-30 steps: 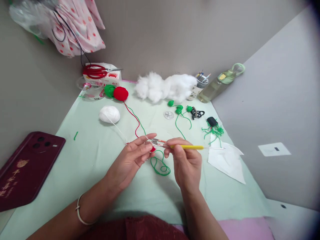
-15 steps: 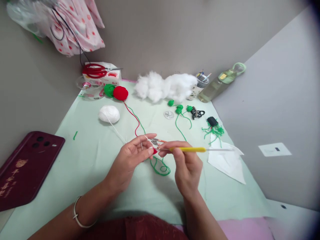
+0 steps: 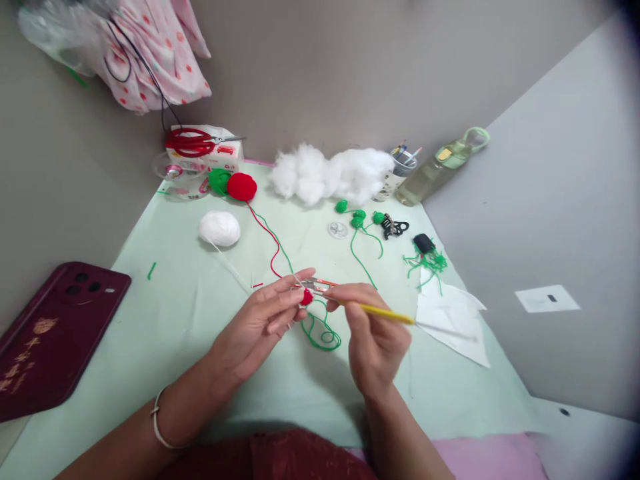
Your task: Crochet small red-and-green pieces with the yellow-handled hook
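Observation:
My left hand (image 3: pixel 260 320) pinches a small red crocheted piece (image 3: pixel 306 297) between thumb and fingers, with white yarn running over the forefinger. My right hand (image 3: pixel 373 337) grips a yellow-handled crochet hook (image 3: pixel 385 313), its tip at the red piece and its handle slanting down to the right. A loop of green yarn (image 3: pixel 320 333) lies on the pale green cloth (image 3: pixel 175 320) just beneath both hands. Small snips (image 3: pixel 315 285) lie on the cloth right behind the red piece.
A white yarn ball (image 3: pixel 219 228), a red ball (image 3: pixel 241 187) and a green ball (image 3: pixel 218 180) lie at the back left. White stuffing (image 3: pixel 325 175), red scissors (image 3: pixel 193 142) on a box, a water bottle (image 3: pixel 437 165), green crocheted bits (image 3: pixel 357 217), white paper (image 3: pixel 453 317) and a maroon phone (image 3: pixel 45 333) surround the cloth.
The hook's handle has tipped from level to slanting down to the right. My right hand has turned slightly at the wrist; the left keeps its pinch on the red piece.

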`<action>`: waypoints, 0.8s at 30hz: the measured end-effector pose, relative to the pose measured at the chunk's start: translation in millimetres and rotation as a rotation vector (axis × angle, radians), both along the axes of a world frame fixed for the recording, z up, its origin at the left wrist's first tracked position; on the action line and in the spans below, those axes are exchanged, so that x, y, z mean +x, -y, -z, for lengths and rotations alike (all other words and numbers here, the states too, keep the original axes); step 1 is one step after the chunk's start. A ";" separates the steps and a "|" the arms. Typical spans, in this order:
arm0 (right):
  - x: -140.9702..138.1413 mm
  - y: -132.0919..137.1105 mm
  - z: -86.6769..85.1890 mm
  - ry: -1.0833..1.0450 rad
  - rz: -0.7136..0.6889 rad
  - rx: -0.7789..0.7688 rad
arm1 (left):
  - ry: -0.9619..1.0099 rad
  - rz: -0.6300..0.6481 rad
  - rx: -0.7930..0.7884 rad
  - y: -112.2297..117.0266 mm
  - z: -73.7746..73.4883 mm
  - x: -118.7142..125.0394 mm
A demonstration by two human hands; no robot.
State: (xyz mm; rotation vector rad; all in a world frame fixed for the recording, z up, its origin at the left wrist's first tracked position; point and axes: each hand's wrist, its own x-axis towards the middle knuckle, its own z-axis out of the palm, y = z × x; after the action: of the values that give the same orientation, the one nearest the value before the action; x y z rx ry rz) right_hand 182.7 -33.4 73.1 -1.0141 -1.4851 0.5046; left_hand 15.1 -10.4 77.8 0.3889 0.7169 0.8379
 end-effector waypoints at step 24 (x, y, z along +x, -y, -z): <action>2.8 -8.0 0.9 -0.322 -0.166 -0.292 | -0.130 0.013 0.170 -3.6 4.1 2.4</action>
State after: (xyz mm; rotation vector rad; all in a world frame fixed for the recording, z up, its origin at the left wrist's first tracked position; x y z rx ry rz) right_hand 185.5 -25.4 72.2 -0.9818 -1.2327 0.9794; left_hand 17.5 -6.8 73.7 0.6046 0.7651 0.8695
